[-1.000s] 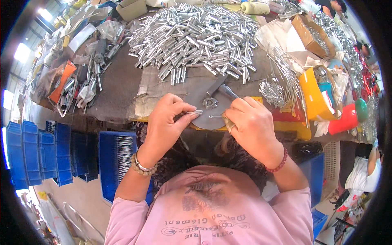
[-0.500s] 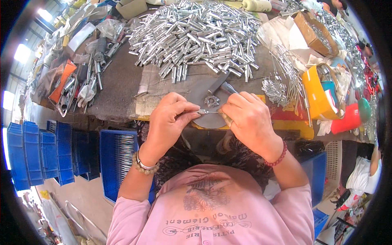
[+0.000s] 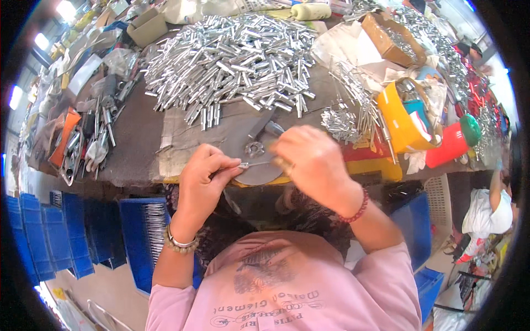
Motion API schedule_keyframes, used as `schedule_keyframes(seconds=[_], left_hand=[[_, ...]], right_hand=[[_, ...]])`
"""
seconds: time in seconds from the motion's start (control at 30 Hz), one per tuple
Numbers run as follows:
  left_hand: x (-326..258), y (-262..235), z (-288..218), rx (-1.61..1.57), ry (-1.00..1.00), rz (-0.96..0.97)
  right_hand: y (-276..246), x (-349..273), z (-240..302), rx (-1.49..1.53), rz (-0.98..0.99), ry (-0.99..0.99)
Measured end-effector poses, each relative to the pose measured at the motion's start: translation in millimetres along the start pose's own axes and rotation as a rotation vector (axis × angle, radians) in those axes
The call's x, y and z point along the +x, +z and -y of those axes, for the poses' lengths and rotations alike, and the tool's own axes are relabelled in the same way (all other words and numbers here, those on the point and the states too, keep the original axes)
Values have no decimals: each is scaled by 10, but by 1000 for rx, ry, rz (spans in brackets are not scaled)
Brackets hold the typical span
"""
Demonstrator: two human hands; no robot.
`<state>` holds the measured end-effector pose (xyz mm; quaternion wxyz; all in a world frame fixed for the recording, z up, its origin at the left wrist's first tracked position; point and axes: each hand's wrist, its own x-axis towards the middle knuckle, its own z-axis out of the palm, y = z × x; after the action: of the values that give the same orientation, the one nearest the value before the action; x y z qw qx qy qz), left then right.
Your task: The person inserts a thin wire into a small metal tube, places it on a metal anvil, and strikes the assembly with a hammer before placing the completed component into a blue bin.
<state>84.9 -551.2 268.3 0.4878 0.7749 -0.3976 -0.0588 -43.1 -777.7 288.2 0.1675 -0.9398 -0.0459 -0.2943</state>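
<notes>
My left hand [image 3: 205, 179] is closed, its thumb and forefinger pinching a small silver metal fitting [image 3: 243, 165]. A thin metal rod [image 3: 259, 163] runs rightward from the fitting toward the fingers of my right hand [image 3: 312, 165]. That hand is curled but smeared by motion, so its grip does not show clearly. Beneath the fitting lies a round grey disc [image 3: 260, 175] at the table's near edge. A small ring-shaped metal part [image 3: 254, 149] sits on it, with a dark bar-shaped tool [image 3: 260, 126] just beyond.
A large heap of silver metal tubes [image 3: 232, 60] covers the far middle. Right of it are small metal parts [image 3: 339, 124], thin rods [image 3: 367, 102], a yellow container [image 3: 395, 118] and a red one [image 3: 443, 146]. Hand tools [image 3: 94, 132] lie left. Blue crates [image 3: 135, 237] stand below.
The view has shifted, so the table's things appear farther left. My right hand has moved and is now blurred. The left still pinches the fitting.
</notes>
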Motion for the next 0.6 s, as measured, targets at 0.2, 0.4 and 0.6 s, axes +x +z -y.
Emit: schedule_keyframes(seconds=[0.2, 0.4, 0.6], left_hand=[[-2, 25, 4, 27, 57, -33], [-10, 11, -23, 16, 30, -19], [-9, 17, -14, 35, 60, -50]], right_hand=[[-496, -89, -784, -279, 27, 415], [-459, -93, -741, -294, 146, 262], [-372, 16, -639, -386, 213, 189]])
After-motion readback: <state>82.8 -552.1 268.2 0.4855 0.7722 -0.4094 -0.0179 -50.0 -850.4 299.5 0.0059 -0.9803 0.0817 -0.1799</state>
